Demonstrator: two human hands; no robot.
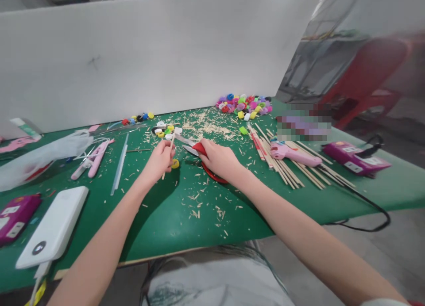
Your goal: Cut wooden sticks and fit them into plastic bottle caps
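White power bank (55,224) lies at the desk's (159,228) near-left corner. Left hand (159,160) pinches a slanted wooden stick (172,141) above mid-desk. Right hand (217,158) grasps red-handled scissors (200,149), blades parted, near the stick's upper end. Coloured plastic pieces (244,106) heaped at far edge. Pink glue gun (295,154) rests on loose sticks (283,171) toward right edge.

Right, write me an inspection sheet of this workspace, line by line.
Surface: green tabletop, strewn with pale wood slivers.
Job's things: thin stick and red-handled scissors, both in hand, blades parted.
Clutter: coloured plastic pieces in a pile, loose sticks, pink glue gun, white device.
Hands: left hand grips the stick; right hand grips the scissors.
Cables: black cable loops past the tabletop's edge at right; white cable at the white device.
Surroundings: white panel behind; blurred red chair at right.
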